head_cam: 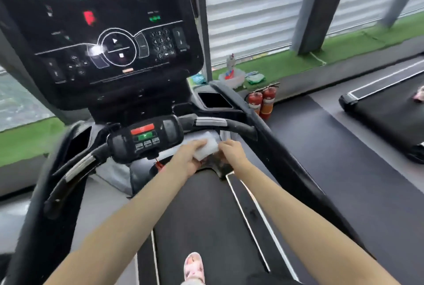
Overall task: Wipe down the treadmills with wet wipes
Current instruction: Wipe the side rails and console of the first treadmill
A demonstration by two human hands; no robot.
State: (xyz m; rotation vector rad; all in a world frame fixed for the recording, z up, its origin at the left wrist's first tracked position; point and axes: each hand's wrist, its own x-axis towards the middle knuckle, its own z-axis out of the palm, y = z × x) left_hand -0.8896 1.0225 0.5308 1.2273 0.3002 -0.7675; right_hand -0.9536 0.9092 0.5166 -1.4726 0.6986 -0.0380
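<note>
Since the wipe [207,147] looks light, limp and probably damp, the left hand [187,160] grips its 8 o'clock edge and the right hand [231,154] pinches its 3 o'clock edge.

Both arms are bare along the whole visible length, with no cloth on the forearms [286,213], and the left hand [187,160] and right hand [231,151] are bare too. One foot wears a soft pink slipper [194,266] with a rounded toe and small darker marks across its top, perhaps a printed pattern, though blur hides the detail
</note>
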